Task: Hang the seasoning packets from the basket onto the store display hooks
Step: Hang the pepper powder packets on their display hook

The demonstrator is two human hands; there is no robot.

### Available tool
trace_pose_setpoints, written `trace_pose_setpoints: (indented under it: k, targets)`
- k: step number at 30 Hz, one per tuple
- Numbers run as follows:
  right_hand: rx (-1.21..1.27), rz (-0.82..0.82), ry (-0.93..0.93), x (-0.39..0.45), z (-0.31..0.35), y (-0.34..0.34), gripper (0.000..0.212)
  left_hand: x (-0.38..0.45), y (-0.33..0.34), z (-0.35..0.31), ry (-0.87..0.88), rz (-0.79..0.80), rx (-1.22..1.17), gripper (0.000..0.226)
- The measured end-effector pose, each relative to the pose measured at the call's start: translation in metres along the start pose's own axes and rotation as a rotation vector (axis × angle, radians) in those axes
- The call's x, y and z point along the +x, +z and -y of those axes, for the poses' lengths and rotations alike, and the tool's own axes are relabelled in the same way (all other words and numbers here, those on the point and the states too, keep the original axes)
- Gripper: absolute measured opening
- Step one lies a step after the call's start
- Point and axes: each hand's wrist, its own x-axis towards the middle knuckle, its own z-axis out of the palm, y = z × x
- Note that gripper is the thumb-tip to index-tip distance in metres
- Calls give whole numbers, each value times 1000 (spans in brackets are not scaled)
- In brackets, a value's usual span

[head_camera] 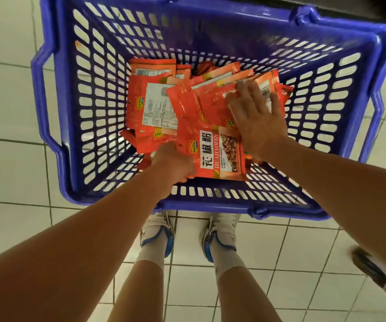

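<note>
A blue plastic basket point(55, 108) stands on the tiled floor right below me, holding several red seasoning packets point(155, 105) in a loose heap. My left hand point(173, 161) grips the near edge of a front-facing packet point(220, 154) printed with Chinese characters, lifted slightly above the heap. My right hand point(254, 112) lies on a fanned stack of packets point(210, 94) at the right of the heap, fingers spread and bent over their edges. No display hooks are in view.
My two feet in white-and-blue shoes point(159, 233) stand close to the basket's near rim. White floor tiles point(8, 170) surround the basket. A dark shelf base point(361, 8) runs along the top right. A blurred dark object point(377, 275) lies at the lower right.
</note>
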Motion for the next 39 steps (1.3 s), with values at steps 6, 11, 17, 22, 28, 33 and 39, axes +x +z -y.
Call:
trace_pose_setpoints:
  k: [6, 11, 17, 22, 28, 33, 39]
  targets:
    - [-141, -101, 25, -2, 1, -21, 62, -11, -18, 0, 9, -126, -478, 25]
    - [163, -83, 142, -19, 6, -47, 44, -31, -34, 2, 113, -44, -580, 31]
    - [730, -394, 299, -67, 33, -93, 25, -67, -36, -8, 200, -155, -564, 19]
    - [938, -273, 114, -116, 102, -147, 33, -116, -24, -34, 218, 33, -704, 28]
    - [1123, -217, 106, -162, 118, -214, 56, -187, -42, -50, 282, 181, -846, 27]
    - [1071, -475, 212, -197, 72, -281, 35, -260, -70, -75, 382, 25, -708, 16]
    - [1603, -316, 289, -237, 33, -400, 33, -379, -101, -128, 605, 50, -654, 18]
